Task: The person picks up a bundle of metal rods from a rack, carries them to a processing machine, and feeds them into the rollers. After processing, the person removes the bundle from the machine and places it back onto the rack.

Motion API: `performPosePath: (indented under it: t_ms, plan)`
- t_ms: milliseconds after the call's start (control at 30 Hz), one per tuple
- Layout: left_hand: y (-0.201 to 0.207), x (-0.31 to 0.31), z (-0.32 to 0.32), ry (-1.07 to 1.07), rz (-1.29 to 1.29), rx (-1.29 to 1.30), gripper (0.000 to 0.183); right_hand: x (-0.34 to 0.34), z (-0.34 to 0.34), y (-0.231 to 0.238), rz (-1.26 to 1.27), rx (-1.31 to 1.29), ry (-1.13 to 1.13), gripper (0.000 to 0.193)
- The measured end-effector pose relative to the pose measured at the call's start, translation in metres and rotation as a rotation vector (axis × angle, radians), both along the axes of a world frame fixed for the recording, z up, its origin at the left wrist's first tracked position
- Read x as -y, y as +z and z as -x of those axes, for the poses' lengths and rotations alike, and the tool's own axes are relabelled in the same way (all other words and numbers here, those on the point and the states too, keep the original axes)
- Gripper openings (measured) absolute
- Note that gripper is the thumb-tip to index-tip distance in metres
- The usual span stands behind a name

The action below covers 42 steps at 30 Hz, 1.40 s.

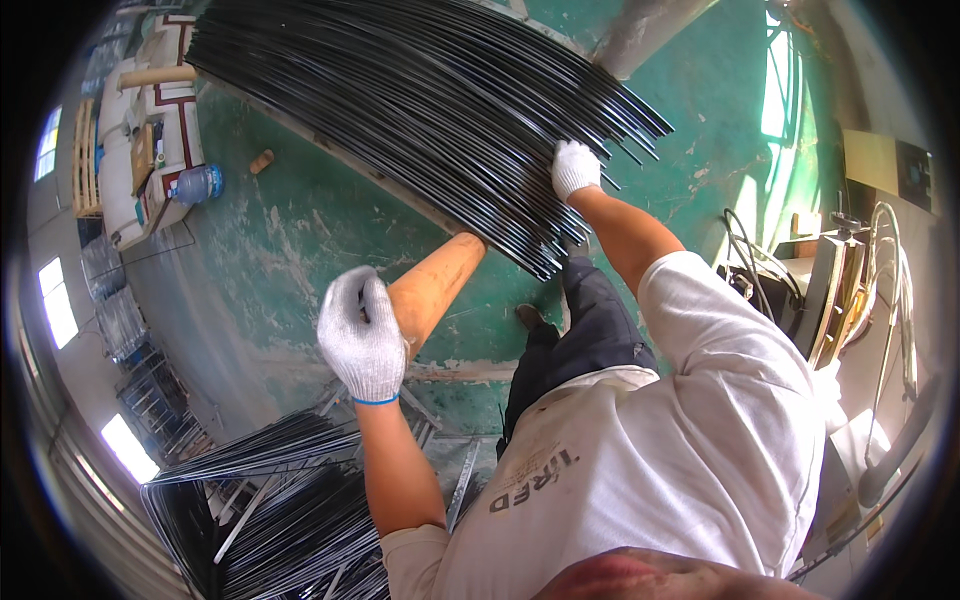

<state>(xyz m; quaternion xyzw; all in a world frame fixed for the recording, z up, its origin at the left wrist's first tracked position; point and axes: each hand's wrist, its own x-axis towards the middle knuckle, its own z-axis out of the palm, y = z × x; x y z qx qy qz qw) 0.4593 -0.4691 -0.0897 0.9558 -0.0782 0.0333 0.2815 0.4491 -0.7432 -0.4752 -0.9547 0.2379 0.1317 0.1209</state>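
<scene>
A broad bundle of long, thin black rods [420,100] lies across the upper middle, its uneven ends toward the right. My right hand [576,170], in a white knit glove, is on the rods near those ends, fingers curled down around some of them. How many it grips is hidden. My left hand [360,345], in a white glove with a blue cuff edge and greyed fingers, is loosely curled. A gap shows between thumb and fingers, with nothing visible in it. Behind this hand a thick brown tube [440,283] reaches to the bundle's near edge.
More black rods [290,520] lie on a metal frame at the lower left. A blue water jug [197,184] stands by a cluttered bench [185,130] on the left. Equipment with cables [840,270] is at the right. The green floor [270,240] is scuffed.
</scene>
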Motion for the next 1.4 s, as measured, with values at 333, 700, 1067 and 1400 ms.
performPosePath:
  t_ms: [333,700,1067,1400]
  plan:
    - [-0.005,-0.008,0.001,0.027,-0.003,-0.042,0.007,-0.003,-0.004,0.017,-0.026,0.048,-0.021,0.022]
    - [-0.003,-0.004,-0.002,0.009,-0.020,-0.007,0.006,0.011,-0.034,0.016,-0.298,-0.201,-0.006,0.020]
    - [-0.006,-0.009,-0.002,-0.023,-0.043,0.068,0.004,0.040,-0.034,0.038,-1.335,-0.235,-0.332,0.022]
    - [-0.001,-0.009,0.004,-0.035,-0.079,0.104,0.005,0.037,-0.027,0.077,-1.851,-0.324,-0.512,0.016]
